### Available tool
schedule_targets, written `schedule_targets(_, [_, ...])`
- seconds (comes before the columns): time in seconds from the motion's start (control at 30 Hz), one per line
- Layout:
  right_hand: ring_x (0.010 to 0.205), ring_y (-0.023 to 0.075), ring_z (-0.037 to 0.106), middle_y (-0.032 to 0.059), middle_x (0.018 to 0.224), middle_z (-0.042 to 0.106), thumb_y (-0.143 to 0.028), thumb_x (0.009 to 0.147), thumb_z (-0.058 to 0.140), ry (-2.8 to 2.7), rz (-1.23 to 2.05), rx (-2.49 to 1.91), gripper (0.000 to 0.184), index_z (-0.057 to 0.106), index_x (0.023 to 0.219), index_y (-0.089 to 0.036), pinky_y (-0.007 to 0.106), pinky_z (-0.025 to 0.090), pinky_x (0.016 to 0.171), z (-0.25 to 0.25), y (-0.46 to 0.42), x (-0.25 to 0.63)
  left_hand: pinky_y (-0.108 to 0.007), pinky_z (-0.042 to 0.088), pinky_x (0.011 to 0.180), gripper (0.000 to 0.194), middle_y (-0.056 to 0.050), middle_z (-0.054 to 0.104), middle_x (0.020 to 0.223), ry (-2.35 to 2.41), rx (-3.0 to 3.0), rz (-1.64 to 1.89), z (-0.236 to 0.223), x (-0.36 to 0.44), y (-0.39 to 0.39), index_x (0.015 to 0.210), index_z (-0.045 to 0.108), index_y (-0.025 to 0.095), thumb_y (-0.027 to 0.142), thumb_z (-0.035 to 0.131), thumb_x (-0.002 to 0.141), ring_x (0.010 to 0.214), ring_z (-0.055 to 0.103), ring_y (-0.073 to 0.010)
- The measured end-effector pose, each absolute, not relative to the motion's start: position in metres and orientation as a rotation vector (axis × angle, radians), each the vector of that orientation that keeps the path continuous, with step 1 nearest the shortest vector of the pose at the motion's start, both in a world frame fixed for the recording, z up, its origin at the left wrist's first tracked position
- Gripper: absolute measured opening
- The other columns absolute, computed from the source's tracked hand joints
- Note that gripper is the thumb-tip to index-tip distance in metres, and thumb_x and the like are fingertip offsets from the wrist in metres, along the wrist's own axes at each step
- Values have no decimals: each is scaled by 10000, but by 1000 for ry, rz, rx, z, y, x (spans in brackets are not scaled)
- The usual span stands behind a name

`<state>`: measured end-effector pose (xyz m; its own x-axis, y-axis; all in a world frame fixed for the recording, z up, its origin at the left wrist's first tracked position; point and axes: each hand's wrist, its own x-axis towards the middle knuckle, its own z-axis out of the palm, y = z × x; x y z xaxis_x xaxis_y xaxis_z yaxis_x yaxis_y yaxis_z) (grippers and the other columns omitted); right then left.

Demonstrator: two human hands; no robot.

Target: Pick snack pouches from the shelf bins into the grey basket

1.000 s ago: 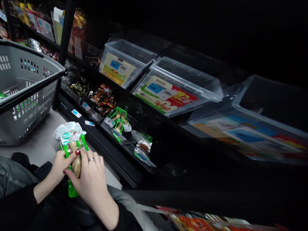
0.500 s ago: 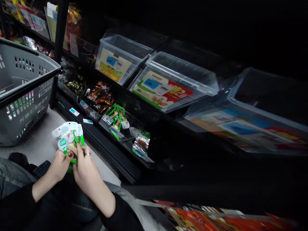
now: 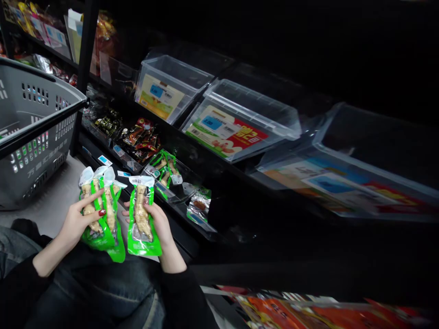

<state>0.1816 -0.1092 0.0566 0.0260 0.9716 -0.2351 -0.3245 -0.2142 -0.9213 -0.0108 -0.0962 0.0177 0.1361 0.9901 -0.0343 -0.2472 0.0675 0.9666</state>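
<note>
My left hand [image 3: 80, 217] is closed on several green-edged snack packets [image 3: 110, 214], fanned out, each showing a pale chicken foot through clear film. A single packet of the same kind [image 3: 140, 217] is in my right hand [image 3: 160, 224], upright, with its thumb on the front and fingers behind. The two hands are apart, over my lap. More green-edged packets [image 3: 166, 168] lie in a clear tray on the low shelf, just beyond my right hand.
A grey shopping basket [image 3: 44, 114] stands at left. Red-brown packets [image 3: 140, 139] and a silver packet [image 3: 200, 203] lie on the low shelf. Clear bins with price labels [image 3: 159, 96] line the shelf above, and orange bags [image 3: 274, 310] are at lower right.
My hands have moved apart from one bunched stack. One packet is now separate in my right hand, and the packets have turned to face me, the left ones spread like a fan.
</note>
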Motion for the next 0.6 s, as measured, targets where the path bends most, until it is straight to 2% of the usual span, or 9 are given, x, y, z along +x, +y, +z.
schedule_targets(0.07, [627,235,643,52,753,683,-299,645,537,-805,1362,-1217,231,539,839,-175,367,501,575,52,-107,179,-299,314,986,776,-33,406,1368,906,1070,1254,24,-10,-98,1292,390,236,265,716,588,1253,329,-265])
schedule_targets(0.13, [635,221,635,37,743,682,-300,642,534,-817,1248,-1291,210,545,812,-178,360,497,616,45,-106,176,-317,276,1014,986,-24,238,1450,870,1075,1265,30,-7,-102,1370,157,288,254,731,569,1294,242,-257])
schedule_targets(0.2, [705,215,629,32,768,684,-300,648,538,-846,1194,-1338,198,567,795,-172,352,488,687,38,-108,169,-350,314,993,1144,-48,196,1462,833,1011,1210,32,-4,-104,1367,-59,323,251,743,555,1282,271,-269])
schedule_targets(0.27, [799,216,616,31,821,684,-316,663,546,-885,1220,-1336,198,592,790,-171,349,471,760,33,-112,159,-372,347,970,1204,-91,247,1440,827,929,1157,31,-2,-106,1356,-128,311,243,753,540,1250,333,-281])
schedule_targets(0.3, [835,217,609,31,854,682,-340,679,543,-895,1249,-1315,215,601,802,-174,351,463,788,32,-114,153,-376,352,965,1190,-114,296,1414,840,912,1146,28,-1,-105,1369,-77,283,235,761,525,1229,366,-285])
schedule_targets(0.37, [893,216,598,38,937,668,-414,724,509,-898,1309,-1239,288,601,871,-184,357,451,826,30,-120,142,-383,373,946,1060,-143,439,1309,874,929,1122,23,0,-103,1353,154,199,216,775,494,1158,451,-295])
schedule_targets(0.47, [956,215,584,53,1047,630,-489,734,504,-901,1396,-1092,402,559,999,-192,357,439,859,28,-125,132,-406,453,842,737,-112,631,1024,866,948,1021,16,2,-101,1136,448,134,199,777,480,964,585,-295])
schedule_targets(0.53, [962,219,583,55,1054,626,-470,667,604,-937,1429,-1060,465,541,1033,-191,350,435,866,26,-126,129,-408,481,785,641,-89,660,941,815,908,963,14,3,-103,1067,488,141,187,769,493,886,616,-285])
schedule_targets(0.6, [925,218,596,46,1005,645,-390,568,714,-959,1431,-1105,525,545,1022,-188,338,441,855,24,-124,129,-395,464,819,641,-95,650,1000,781,851,982,12,5,-106,1092,487,152,172,758,512,935,601,-279])
